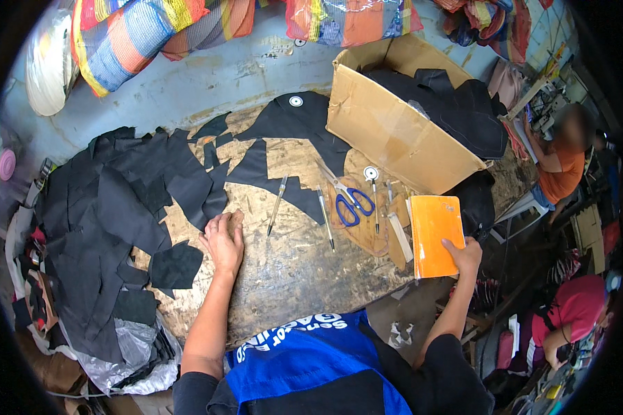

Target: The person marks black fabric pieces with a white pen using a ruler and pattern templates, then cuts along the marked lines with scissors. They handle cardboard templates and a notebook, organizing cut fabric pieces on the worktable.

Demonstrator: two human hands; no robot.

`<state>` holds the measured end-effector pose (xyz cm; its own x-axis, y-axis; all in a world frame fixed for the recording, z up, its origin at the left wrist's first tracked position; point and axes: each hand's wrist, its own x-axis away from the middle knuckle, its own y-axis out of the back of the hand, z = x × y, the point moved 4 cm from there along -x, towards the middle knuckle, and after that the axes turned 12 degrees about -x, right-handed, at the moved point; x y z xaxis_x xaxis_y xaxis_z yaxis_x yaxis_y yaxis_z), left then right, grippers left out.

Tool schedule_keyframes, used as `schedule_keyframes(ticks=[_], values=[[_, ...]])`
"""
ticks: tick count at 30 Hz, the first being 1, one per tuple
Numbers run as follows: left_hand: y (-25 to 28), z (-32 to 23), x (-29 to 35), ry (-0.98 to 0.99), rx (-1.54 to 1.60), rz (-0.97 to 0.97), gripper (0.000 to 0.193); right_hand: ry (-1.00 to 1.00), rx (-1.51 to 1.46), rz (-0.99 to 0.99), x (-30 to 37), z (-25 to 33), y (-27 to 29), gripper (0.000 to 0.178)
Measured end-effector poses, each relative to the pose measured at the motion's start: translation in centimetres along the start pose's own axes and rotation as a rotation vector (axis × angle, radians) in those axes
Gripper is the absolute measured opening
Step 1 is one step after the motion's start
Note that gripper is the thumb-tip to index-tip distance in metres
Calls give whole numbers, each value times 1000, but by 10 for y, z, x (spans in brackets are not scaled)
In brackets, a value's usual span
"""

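My right hand (466, 256) grips an orange notebook (435, 228) by its lower right side, thumb on the cover, at the table's right edge. My left hand (223, 238) rests on the wooden tabletop (291, 259), fingers extended and loosely apart. Just beyond it lie black leather-like pieces (190, 190). Between my hands are a pen (277, 205), a second pen (325, 220) and blue-handled scissors (354, 205). The scissors rest partly on a tan flat pattern piece (367, 238). A thin tool (376, 207) lies to their right.
A cardboard box (401, 145) holding black material (457, 114) stands at the back right. Black scraps (97, 228) cover the left side. Silver plastic sheeting (145, 353) hangs at the near left. Two people (564, 166) are at the right, one seated in orange.
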<state>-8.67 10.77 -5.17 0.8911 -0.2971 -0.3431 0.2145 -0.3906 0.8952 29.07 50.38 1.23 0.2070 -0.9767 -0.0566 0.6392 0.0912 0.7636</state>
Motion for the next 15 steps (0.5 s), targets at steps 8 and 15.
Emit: schedule_keyframes(ticks=[8,15], values=[[1,2,7,-21,-3,1,27,-95,9,181,-13,4,-3,49],[2,0,7,-23,-4,-9,26,44,-438,240,-29,-25,-18,39]])
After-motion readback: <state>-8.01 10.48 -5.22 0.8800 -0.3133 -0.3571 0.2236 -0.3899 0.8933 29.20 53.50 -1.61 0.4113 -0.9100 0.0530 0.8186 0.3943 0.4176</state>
